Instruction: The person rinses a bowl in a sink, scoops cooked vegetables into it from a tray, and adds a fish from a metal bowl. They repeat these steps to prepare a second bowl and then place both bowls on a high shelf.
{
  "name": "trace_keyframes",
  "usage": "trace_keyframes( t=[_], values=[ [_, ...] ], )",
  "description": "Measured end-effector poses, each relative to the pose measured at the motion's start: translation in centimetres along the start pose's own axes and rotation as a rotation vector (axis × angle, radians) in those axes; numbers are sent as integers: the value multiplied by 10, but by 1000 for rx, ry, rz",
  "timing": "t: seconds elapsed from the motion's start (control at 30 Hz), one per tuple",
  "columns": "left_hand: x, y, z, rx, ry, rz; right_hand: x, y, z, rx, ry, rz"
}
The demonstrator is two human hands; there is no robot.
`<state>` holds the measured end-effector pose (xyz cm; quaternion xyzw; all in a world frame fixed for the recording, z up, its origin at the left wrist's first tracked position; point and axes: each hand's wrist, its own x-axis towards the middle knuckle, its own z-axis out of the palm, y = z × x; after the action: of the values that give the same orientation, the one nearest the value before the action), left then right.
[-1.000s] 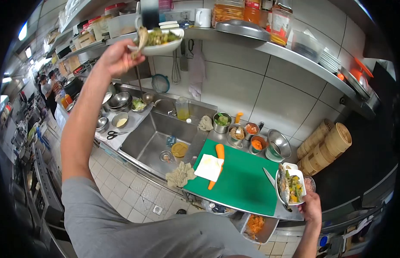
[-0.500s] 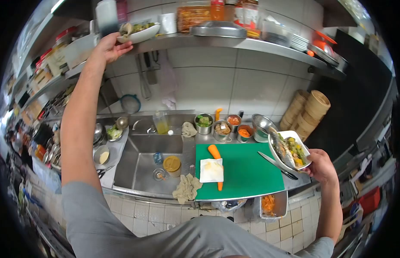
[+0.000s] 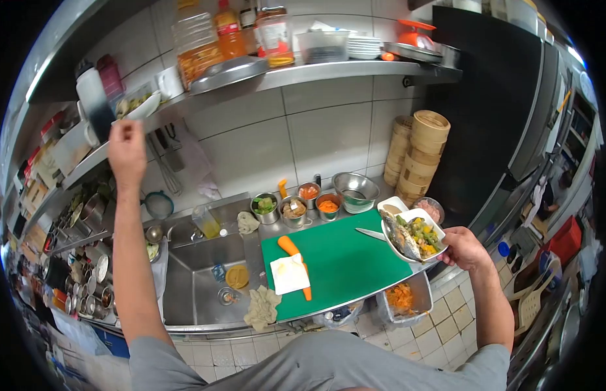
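In my right hand point(image 3: 468, 248) is a white divided dish point(image 3: 435, 223), gripped at its right edge. It holds a whole fish point(image 3: 403, 240) and mixed green and yellow vegetables point(image 3: 423, 234). My left hand point(image 3: 127, 153) is raised below the upper shelf with its fingers curled, slightly blurred, and nothing shows in it. Just above it on the shelf sits a white dish of food point(image 3: 146, 107). Under the held dish lies a knife point(image 3: 370, 233), its handle hidden. On the green cutting board point(image 3: 345, 260), a white square piece point(image 3: 289, 274) covers part of a carrot point(image 3: 289, 246).
Left of the board is a metal sink point(image 3: 192, 287) with a yellow-lidded container point(image 3: 237, 276) in it. Metal cups of cut vegetables point(image 3: 294, 212) and a steel bowl point(image 3: 355, 189) line the back. Bamboo steamers point(image 3: 428, 153) stand right. A bin with orange peelings point(image 3: 404, 300) is below.
My left hand has come away from the white dish on the shelf, and its fingers have curled. The view has turned right. My right hand still holds the fish dish.
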<state>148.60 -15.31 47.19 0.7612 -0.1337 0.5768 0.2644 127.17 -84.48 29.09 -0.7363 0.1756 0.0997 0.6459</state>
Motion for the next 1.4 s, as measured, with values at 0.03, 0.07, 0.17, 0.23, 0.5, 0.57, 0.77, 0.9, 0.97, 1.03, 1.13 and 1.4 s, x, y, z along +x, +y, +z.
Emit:
trace_keyframes(
  t=[0.03, 0.07, 0.17, 0.23, 0.5, 0.57, 0.77, 0.9, 0.97, 1.03, 1.13, 1.4],
  values=[
    [-6, 45, 13, 20, -105, 22, 0, 2, -10, -9, 2, 3],
    [-9, 91, 24, 43, -208, 43, 2, 5, -20, -6, 2, 3],
    [11, 139, 68, 106, -150, 274, 8, 13, -50, -18, 24, -2],
    [24, 146, 102, -46, -288, 77, 11, 22, -73, 3, 39, -23],
    [32, 171, 148, 198, -289, 144, 12, 50, -135, 31, 99, -2],
    [31, 181, 152, 213, -292, 123, 18, 58, -147, 31, 90, -8],
    [62, 187, 174, 448, -137, 282, 23, 68, -163, 45, 71, -27],
    [110, 230, 211, 145, -114, 176, 25, 66, -161, 38, 84, -21],
    [106, 256, 240, 246, -125, 75, 25, 68, -158, 78, 75, -37],
    [90, 278, 263, 307, -142, -53, 24, 74, -157, 125, 58, -45],
    [75, 285, 294, 352, -18, 15, 28, 83, -159, 125, 51, -33],
    [67, 296, 343, 190, -391, -65, 19, 91, -162, 134, 115, -1]
  ],
)
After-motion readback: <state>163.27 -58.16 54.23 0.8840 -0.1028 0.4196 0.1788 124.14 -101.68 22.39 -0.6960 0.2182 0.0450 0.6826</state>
